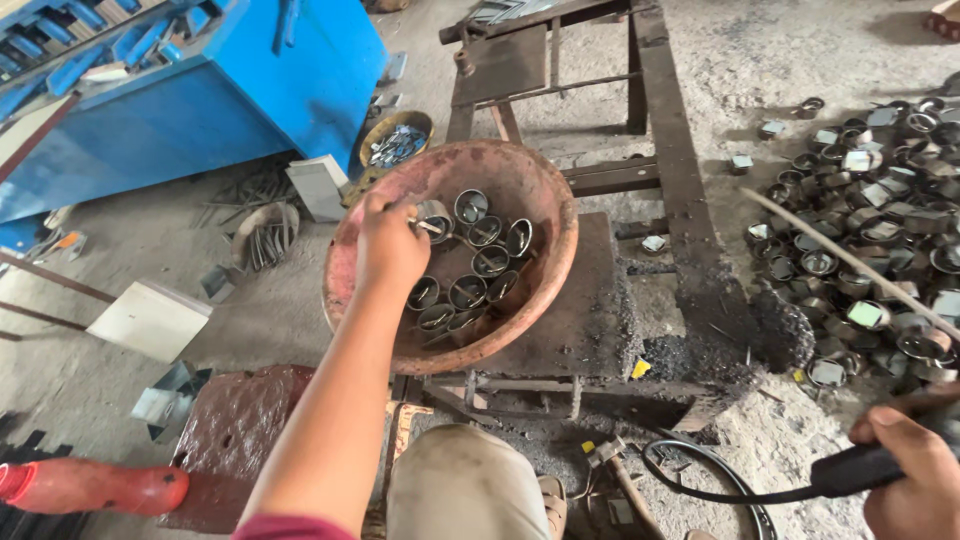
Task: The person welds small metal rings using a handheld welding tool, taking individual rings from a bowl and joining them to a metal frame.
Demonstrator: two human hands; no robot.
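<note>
Head view. My left hand [392, 245] reaches into the rusty red metal bowl [540, 290], fingers pinched shut on one short metal ring [432, 217] at the bowl's far-left side; about ten more rings [478, 280] lie across the bowl's floor. The bowl rests on the dark steel tabletop [590, 320] of a welded frame. My right hand [915, 475], low at right, is curled tight around a black cabled tool handle [865, 468]. A heap of similar rings [865, 260] covers the floor at right.
</note>
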